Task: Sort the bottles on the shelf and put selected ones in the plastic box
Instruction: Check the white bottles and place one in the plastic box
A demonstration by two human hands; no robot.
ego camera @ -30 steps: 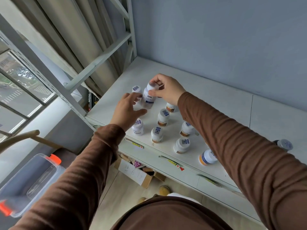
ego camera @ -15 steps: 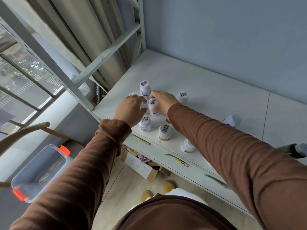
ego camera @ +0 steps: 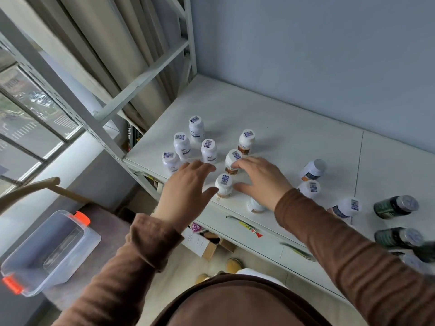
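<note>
Head view. Left hand out over the shelf near its front edge, palm down, fingers straight and spread, grasping nothing; thumb tip just beside a white bottle with an orange band at the front edge. Right hand palm down just right of that bottle, fingers relaxed and splayed, forefinger tip against a second orange-banded bottle behind it, thumb on the shelf beside the front one; not curled round either. Both arms in brown sleeves, reaching from the near side.

Count of white bottles: ten in sight. Four upright blue-labelled ones toward the shelf's left edge. Three orange-banded upright near the middle of the front: the two by the hands and one farther back. One half hidden under the right wrist at the front edge. Three more right of the right forearm, tilted or lying, hard to say which. That makes eleven, not ten.

Dark green bottles: two clear, on their sides toward the right front of the shelf; more blurred shapes at the frame's right edge, uncountable.

Plastic box: one, clear with orange latches, off the shelf, low at left, nothing visible inside.
</note>
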